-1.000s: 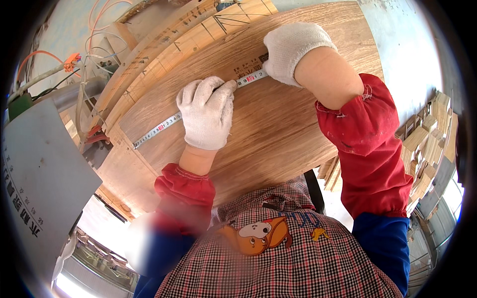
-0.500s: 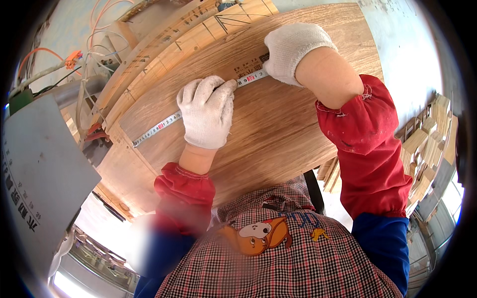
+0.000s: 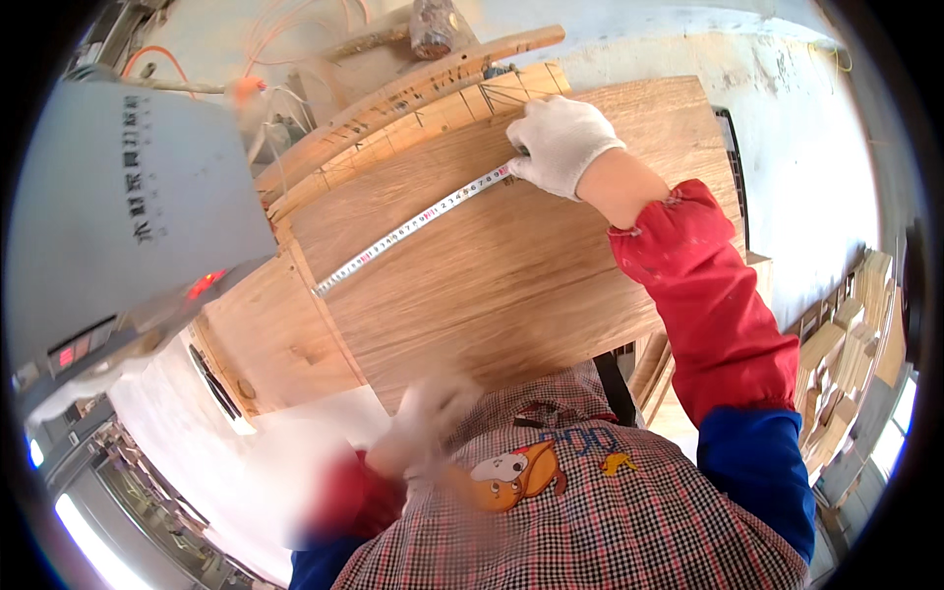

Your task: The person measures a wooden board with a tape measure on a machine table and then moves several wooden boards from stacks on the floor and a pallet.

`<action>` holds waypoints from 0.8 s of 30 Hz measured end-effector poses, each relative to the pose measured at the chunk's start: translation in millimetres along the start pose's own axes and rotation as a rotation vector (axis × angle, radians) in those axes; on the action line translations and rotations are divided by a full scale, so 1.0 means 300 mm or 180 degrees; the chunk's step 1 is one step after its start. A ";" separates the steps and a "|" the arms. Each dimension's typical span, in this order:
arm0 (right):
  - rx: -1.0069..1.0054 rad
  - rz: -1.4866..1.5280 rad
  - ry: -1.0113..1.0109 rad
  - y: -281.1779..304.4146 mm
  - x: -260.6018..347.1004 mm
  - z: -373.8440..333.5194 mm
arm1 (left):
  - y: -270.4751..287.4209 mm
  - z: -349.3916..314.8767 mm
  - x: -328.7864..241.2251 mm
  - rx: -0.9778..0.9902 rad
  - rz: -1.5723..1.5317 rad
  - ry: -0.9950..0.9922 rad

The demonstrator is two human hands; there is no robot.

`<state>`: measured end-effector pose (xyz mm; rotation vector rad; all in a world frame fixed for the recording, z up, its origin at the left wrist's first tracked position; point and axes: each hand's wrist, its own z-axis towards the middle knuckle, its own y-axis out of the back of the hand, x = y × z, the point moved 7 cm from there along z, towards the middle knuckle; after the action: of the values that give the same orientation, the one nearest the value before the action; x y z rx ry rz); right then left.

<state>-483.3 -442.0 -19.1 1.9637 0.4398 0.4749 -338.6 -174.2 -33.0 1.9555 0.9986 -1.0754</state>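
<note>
A tape measure (image 3: 433, 212) lies stretched slantwise across a brown wood-grain board (image 3: 492, 285), its far-left end at the board's left edge. My right hand (image 3: 564, 147), in a white knit glove, is closed around the tape's other end near the board's back edge; the tape's case is hidden in the fingers. Down by my checked apron (image 3: 590, 501), at the board's near edge, my gloved left hand (image 3: 433, 418) is smeared by motion. Its fingers cannot be made out.
A grey machine housing (image 3: 138, 197) stands at the left. Behind the board runs a pale wooden fence (image 3: 413, 118) with black marks. A lighter wooden panel (image 3: 275, 339) adjoins the board's left side. Stacked wood strips (image 3: 836, 344) lie at the far right.
My left hand has let go of the tape and come back toward my apron. More of the tape shows now. My right hand still grips its end. The view has shifted.
</note>
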 end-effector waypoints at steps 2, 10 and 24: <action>-0.0471 -0.0165 0.0266 0.030 0.010 0.033 | -0.059 -0.199 0.126 0.0239 0.0340 0.0441; 0.0081 -0.0308 0.0333 0.054 0.025 0.060 | -0.211 -0.214 0.276 -0.0723 0.0368 -0.0369; 0.1101 0.1282 -0.1372 -0.165 -0.267 -0.420 | -0.146 -0.068 0.304 -0.1084 -0.3806 0.1566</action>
<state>-620.6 -365.7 -24.5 2.4258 -0.1653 0.2170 -335.7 -109.7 -113.5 1.2564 2.5913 -0.8473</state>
